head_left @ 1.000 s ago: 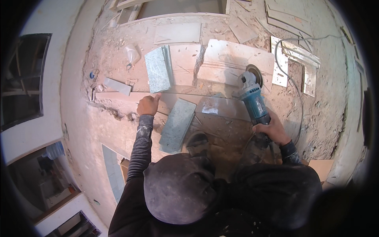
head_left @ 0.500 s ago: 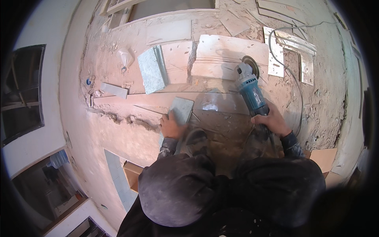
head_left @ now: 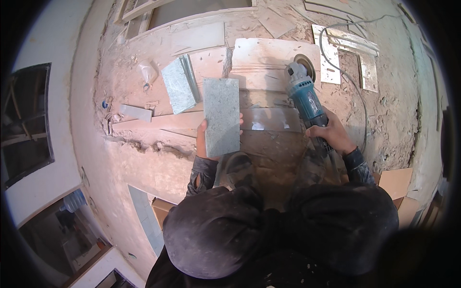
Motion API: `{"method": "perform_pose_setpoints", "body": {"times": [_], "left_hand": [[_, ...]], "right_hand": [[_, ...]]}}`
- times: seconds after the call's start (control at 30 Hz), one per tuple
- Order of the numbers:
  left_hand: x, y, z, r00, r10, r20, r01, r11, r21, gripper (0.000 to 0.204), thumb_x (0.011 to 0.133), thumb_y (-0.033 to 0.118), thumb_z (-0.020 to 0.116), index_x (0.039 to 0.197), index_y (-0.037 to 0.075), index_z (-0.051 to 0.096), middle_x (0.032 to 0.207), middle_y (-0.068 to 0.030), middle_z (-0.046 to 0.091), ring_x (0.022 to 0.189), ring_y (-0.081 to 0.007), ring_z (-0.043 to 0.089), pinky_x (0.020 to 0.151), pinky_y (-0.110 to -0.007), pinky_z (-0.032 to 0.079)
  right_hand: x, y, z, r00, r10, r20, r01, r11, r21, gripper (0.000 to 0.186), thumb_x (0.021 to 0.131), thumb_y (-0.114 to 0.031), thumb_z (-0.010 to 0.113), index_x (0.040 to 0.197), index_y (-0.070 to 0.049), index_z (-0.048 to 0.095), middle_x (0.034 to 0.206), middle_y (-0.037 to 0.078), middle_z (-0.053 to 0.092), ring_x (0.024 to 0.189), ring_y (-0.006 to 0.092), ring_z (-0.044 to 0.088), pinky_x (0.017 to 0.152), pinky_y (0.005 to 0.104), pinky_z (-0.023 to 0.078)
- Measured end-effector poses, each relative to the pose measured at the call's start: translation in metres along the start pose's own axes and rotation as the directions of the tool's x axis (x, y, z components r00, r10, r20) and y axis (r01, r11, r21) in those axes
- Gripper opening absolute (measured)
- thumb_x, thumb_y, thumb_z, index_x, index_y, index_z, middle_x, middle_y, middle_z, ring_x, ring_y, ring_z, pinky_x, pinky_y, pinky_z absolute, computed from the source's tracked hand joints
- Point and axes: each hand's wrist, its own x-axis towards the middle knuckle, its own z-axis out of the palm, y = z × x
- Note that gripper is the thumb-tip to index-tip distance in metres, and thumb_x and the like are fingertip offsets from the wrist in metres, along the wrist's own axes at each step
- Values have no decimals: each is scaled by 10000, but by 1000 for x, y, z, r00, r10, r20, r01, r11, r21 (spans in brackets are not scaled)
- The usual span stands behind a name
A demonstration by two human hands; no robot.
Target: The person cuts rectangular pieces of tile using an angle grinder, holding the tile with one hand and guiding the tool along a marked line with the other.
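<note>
A rectangular grey-green speckled tile [head_left: 221, 114] is raised in front of my knees, with my left hand [head_left: 203, 134] wrapped round it from behind; its fingertips show at the right edge. My right hand [head_left: 331, 132] grips the dark handle of a teal angle grinder [head_left: 307, 100], whose disc points away from me. A stack of similar pale green tiles [head_left: 178, 82] lies on the dusty ledge left of the held tile. Beyond the grinder lie a cracked pale slab [head_left: 261, 55] and white notched pieces [head_left: 326, 57].
A grey cable [head_left: 361, 98] loops along the right. A clear plastic bag [head_left: 148, 77], loose offcuts [head_left: 136, 112] and debris lie on the left of the work surface. A wooden frame [head_left: 201, 14] is at the top. Cardboard [head_left: 395, 181] lies at the lower right, and walls stand either side.
My left hand moved from beside the stack down to a lower tile, took hold of it and lifted it. The grinder stays in my right hand, with little movement.
</note>
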Motion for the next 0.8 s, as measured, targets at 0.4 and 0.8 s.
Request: {"method": "perform_pose_setpoints", "body": {"times": [0.4, 0.8], "left_hand": [[29, 11, 36, 985, 80, 153, -18, 930, -368, 1064, 846, 824, 333, 1542, 39, 156, 1476, -350, 314, 1259, -460, 482, 956, -597, 450], [31, 18, 43, 971, 65, 229, 38, 906, -421, 1082, 841, 834, 301, 1540, 24, 138, 1450, -391, 311, 1219, -490, 504, 948, -610, 459]], "right_hand": [[-2, -3, -4, 999, -12, -32, 11, 1000, -22, 638, 688, -210, 794, 1233, 19, 554, 1031, 79, 626, 943, 173, 575, 869, 305, 460], [-2, -4, -3, 999, -9, -39, 9, 1000, -2, 634, 700, -156, 776, 1266, -4, 534, 974, 38, 602, 875, 141, 574, 802, 285, 476]]}}
